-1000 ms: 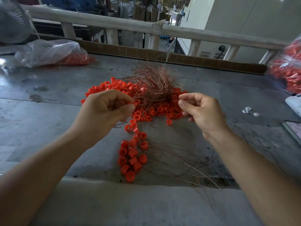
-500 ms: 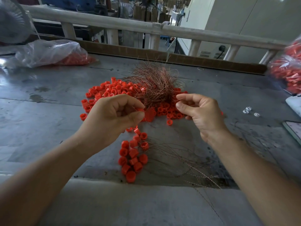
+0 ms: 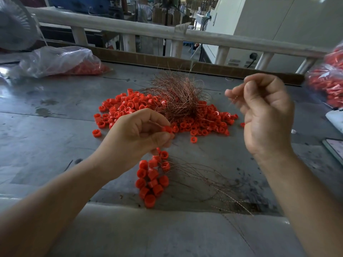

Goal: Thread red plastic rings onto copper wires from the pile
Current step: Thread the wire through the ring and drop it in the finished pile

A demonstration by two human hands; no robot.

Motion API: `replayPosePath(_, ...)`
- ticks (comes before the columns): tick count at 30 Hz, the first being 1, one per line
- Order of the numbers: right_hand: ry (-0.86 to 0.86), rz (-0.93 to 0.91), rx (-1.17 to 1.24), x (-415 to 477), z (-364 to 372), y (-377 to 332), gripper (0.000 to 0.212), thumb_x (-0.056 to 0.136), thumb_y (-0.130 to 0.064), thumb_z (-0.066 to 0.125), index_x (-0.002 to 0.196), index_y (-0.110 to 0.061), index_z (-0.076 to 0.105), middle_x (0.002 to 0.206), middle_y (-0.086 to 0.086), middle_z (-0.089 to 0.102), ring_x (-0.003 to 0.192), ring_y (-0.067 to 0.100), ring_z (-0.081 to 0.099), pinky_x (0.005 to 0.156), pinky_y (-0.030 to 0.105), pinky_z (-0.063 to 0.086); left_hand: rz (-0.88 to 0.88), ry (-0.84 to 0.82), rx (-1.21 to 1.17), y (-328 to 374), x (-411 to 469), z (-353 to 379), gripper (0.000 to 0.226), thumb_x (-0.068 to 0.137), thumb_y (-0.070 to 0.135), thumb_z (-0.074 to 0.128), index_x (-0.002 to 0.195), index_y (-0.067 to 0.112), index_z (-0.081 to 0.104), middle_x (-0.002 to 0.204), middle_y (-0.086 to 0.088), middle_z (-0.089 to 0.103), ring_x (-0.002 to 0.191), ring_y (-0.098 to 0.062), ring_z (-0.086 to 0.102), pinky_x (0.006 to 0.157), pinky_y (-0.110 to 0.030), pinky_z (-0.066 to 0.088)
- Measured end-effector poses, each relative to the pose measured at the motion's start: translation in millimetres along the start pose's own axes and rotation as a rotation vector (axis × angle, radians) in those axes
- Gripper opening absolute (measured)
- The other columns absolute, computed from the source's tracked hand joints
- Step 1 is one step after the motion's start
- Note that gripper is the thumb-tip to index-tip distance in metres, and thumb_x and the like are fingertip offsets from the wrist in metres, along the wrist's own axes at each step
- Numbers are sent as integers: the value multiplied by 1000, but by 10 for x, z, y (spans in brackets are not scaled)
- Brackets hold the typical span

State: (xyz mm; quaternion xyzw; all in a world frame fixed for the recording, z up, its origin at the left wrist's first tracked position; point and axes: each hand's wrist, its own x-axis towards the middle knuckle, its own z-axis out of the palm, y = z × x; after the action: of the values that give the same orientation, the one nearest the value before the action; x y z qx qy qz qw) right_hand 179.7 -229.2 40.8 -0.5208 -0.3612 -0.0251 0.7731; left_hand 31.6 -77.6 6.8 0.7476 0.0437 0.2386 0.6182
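A: What's in your left grip (image 3: 137, 138)?
B: A red ring (image 3: 168, 129), mostly hidden under my fingers (image 3: 157, 117).
A: The right grip (image 3: 267, 112)?
B: Blurred (whether it pinches a wire, I can't tell). The bag (image 3: 326, 84) is cut off at the edge.

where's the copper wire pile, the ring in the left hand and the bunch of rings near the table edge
copper wire pile (image 3: 178, 97), head view, middle of the tangle
held ring (image 3: 168, 129), head view, its visible red side
bunch of rings (image 3: 152, 173), head view, a ring mid-bunch

Right hand (image 3: 267, 115): raised, drawn rightward with copper wire (image 3: 235, 98), well apart from left hand (image 3: 137, 135) | left hand: now pinches red ring (image 3: 168, 129).
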Motion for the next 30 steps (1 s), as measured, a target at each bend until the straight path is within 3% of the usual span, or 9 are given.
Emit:
replayPosePath(5, -109, -247, -136, -97, 68, -123, 13, 90, -7, 50, 95, -15, 59, 76, -4, 59, 69, 10, 60, 70, 31, 51, 12, 0, -58, 13, 1, -1, 21, 62, 15, 66, 82, 12, 63, 82, -15, 69, 64, -12, 67, 55, -19, 52)
replayPosePath(8, -213, -462, -351, -151, 84, -158, 15, 90, -3, 51, 101, -10, 60, 86, 2, 53, 69, 14, 57, 66, 26, 49, -19, -12, -145, 15, 2, -17, 23, 57, 18, 70, 80, 15, 68, 79, -9, 70, 67, -16, 68, 57, -20, 52)
replayPosePath(10, -259, -508, -426, -180, 97, -164, 16, 88, -3, 55, 99, -14, 56, 85, 1, 55, 69, 16, 57, 65, 25, 48, -34, -29, -178, 22, 2, -19, 25, 53, 22, 71, 78, 22, 72, 80, -6, 71, 68, -18, 67, 58, -20, 52)
replayPosePath(15, -418, -438, -554, -255, 176, -79, 16, 81, -8, 65, 93, -17, 61, 80, -6, 55, 75, 2, 53, 68, 12, 39, -50, -45, -226, 49, -1, -10, 27, 50, 21, 73, 77, 22, 73, 80, -3, 73, 72, -15, 69, 60, -19, 53)
replayPosePath(22, -464, -289, -646, -330, 232, -6, 5, 75, -13, 69, 77, -9, 69, 73, -9, 55, 68, 7, 55, 62, 9, 40, -47, -63, -292, 80, -20, -2, 23, 56, 4, 67, 74, 16, 73, 76, -4, 72, 68, -12, 69, 57, -16, 51)
replayPosePath(30, -488, -274, -694, -371, 256, 31, 3, 75, -11, 69, 74, -8, 69, 72, -6, 55, 67, 3, 51, 65, 6, 37, -39, -92, -262, 93, -29, -6, 27, 51, 9, 77, 76, 19, 74, 76, -3, 72, 71, -13, 70, 61, -18, 53)
